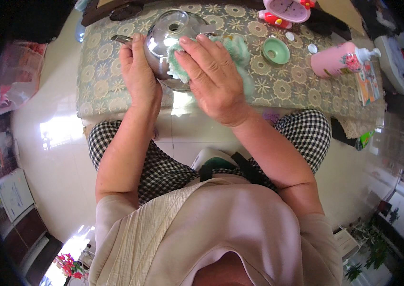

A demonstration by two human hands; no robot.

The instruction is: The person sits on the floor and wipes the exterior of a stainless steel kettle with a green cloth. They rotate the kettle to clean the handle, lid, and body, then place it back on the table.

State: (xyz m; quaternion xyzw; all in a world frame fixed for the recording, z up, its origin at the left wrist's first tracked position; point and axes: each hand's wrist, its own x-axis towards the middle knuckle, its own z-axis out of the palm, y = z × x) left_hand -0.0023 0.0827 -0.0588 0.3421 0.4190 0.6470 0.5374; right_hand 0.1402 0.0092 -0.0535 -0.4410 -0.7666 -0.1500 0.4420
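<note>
A shiny rounded metal kettle or pot (164,39) with a hole in its knobless top and a spout at its left stands on the patterned tablecloth (105,77). My left hand (139,71) grips its left side by the spout. With flattened fingers, my right hand (214,77) presses a fluffy pale green cloth (178,66) against its right side. More of the cloth spreads out to the right, under and behind the fingers. What lies beneath the pot is partly hidden.
Right of the cloth lie a small green bowl-shaped piece (276,51) and two white discs (312,48). A pink pump bottle (336,60) lies farther right, near a pink clock (289,9) at the back. The table's front edge runs just above my checkered knees.
</note>
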